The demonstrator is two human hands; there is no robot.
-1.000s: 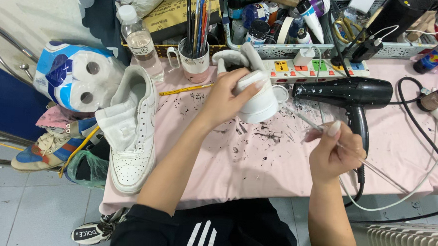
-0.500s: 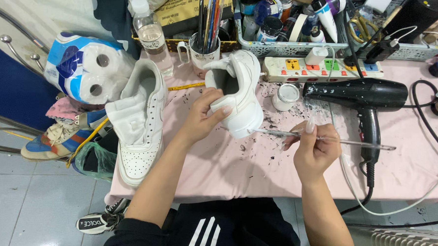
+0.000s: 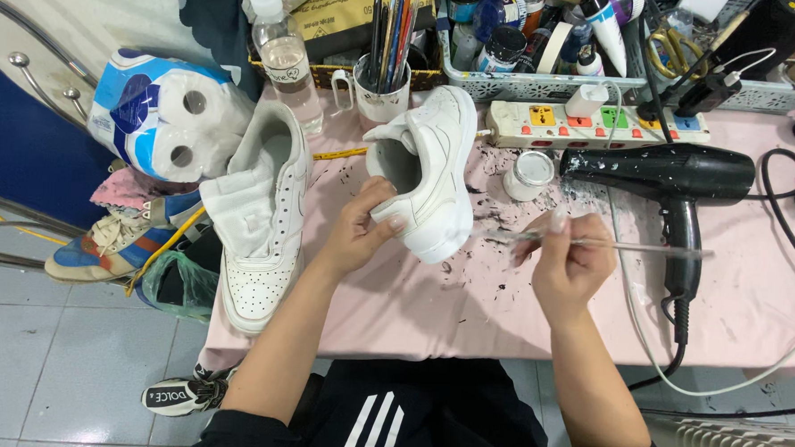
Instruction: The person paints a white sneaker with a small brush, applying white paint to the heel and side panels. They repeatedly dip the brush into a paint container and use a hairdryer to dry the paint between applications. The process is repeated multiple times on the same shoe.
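My left hand (image 3: 362, 226) grips a white sneaker (image 3: 431, 167) by its heel, holding it tilted over the pink table cover (image 3: 465, 307) with the toe pointing away. My right hand (image 3: 570, 258) pinches a thin paintbrush (image 3: 620, 247) that lies level, its tip aimed at the sneaker's side. A second white sneaker (image 3: 260, 209) lies flat at the table's left edge. A small open white paint jar (image 3: 529, 174) stands just right of the held shoe.
A black hair dryer (image 3: 676, 182) with its cord lies at the right. A power strip (image 3: 598, 123), a mug of brushes (image 3: 381, 80), a water bottle (image 3: 284, 53) and a tray of paints (image 3: 548, 42) line the back. Toilet rolls (image 3: 165, 119) and worn shoes (image 3: 111, 238) sit at the left.
My left hand has turned the sneaker from sole-up by the jar to toe-away and drawn it nearer. The brush has swung level toward the shoe's side.
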